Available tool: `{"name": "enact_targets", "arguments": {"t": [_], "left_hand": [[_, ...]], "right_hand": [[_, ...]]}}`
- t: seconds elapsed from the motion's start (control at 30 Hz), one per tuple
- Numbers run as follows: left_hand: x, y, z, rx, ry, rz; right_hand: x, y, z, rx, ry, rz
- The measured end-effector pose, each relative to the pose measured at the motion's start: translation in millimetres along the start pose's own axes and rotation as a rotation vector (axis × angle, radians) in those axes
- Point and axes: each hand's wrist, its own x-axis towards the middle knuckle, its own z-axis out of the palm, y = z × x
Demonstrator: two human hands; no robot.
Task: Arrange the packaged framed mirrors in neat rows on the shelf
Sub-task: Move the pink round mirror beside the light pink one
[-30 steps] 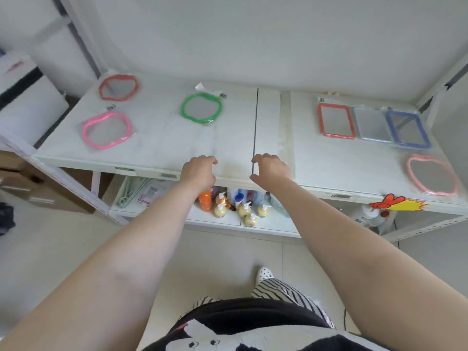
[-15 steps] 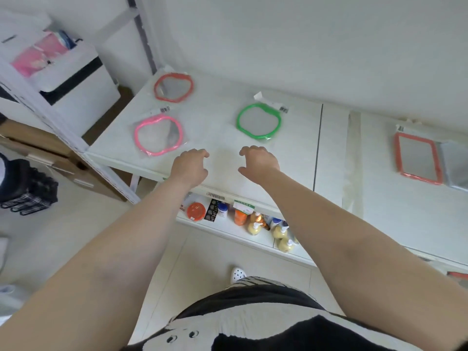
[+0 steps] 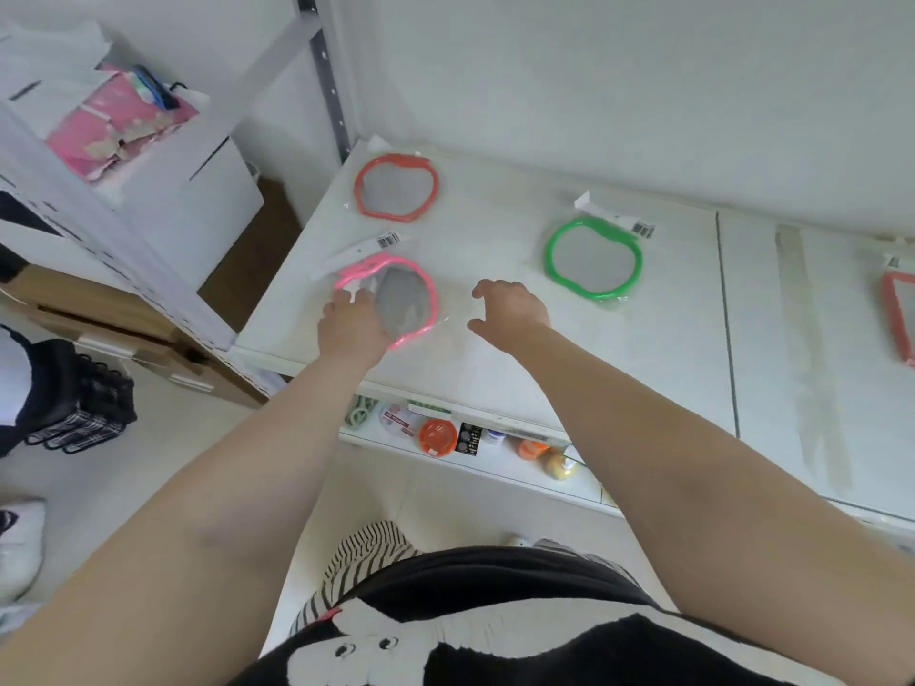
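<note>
Three apple-shaped packaged mirrors lie on the white shelf point(image 3: 495, 368): a red-framed one point(image 3: 396, 188) at the back left, a pink-framed one point(image 3: 403, 299) in front of it, and a green-framed one point(image 3: 594, 262) further right. My left hand point(image 3: 351, 326) rests on the near left part of the pink mirror's bag, fingers spread over it. Whether it grips the bag I cannot tell. My right hand point(image 3: 510, 311) hovers open just right of the pink mirror, touching nothing. At the right edge a red rectangular mirror point(image 3: 898, 314) shows partly.
A lower shelf point(image 3: 495, 467) holds small bottles and an orange lid. A grey upright post point(image 3: 327, 76) stands at the shelf's back left corner. White boxes and a pink package point(image 3: 114, 123) sit on the neighbouring rack to the left. Black gloves point(image 3: 79, 398) lie lower left.
The view swung left. Both hands left the shelf's front edge and moved left and forward; my left hand now lies on the pink mirror, and my right hand is beside it.
</note>
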Motion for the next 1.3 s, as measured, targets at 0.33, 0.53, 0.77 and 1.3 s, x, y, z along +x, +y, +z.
{"name": "enact_targets", "arguments": {"t": [0.33,0.53,0.77,1.3], "left_hand": [[55,-77,-10,-0.303,-0.109,0.038],[63,-75,-4,-0.651,-0.203,-0.085],[45,-34,5,-0.876,-0.219,-0.039],[-169,135,78,-0.909,-0.863,0.134]], "right_hand": [[39,-89,47,0.346,0.047,0.471],[23,-96,65,0.588,0.119,0.635],[-38,-77,44,1.043,0.336,0.713],[-348,74,74,1.358,0.683,0.998]]}}
